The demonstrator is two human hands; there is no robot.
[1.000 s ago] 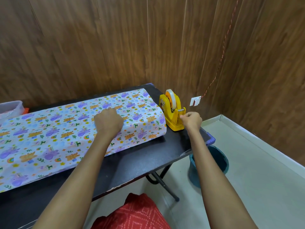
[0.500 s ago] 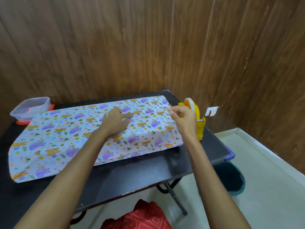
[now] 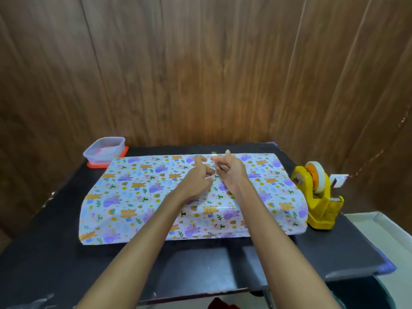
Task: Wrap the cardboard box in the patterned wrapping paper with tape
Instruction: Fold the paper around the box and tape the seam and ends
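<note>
Both hands sit together just above the middle of the frame. The right hand (image 3: 229, 172) and left hand (image 3: 196, 177) have their fingers curled and look to be pinching a short strip of clear tape (image 3: 213, 153) between them. It's see-through, so only one end really glints.

Tape like that weighs nothing, goes floppy and sticks to itself the moment it sags. I'd hold it by the very ends and keep it taut till it lands.

Right under the hands is the patterned wrapping paper (image 3: 138, 197), folded over the cardboard box. The box itself is totally hidden. The overlap seam (image 3: 145, 179) runs left to right across the top.

The paper looks thin and a bit slick. My guess is it creases or tears easily, and the flap will want to spring up unless a hand presses down beside the seam. The box should be stiff enough to press against.

The whole parcel lies mid-bench (image 3: 66, 253). A yellow tape dispenser (image 3: 316, 197) is just beside its right end, and a clear plastic tub (image 3: 104, 150) sits at upper left.
</note>
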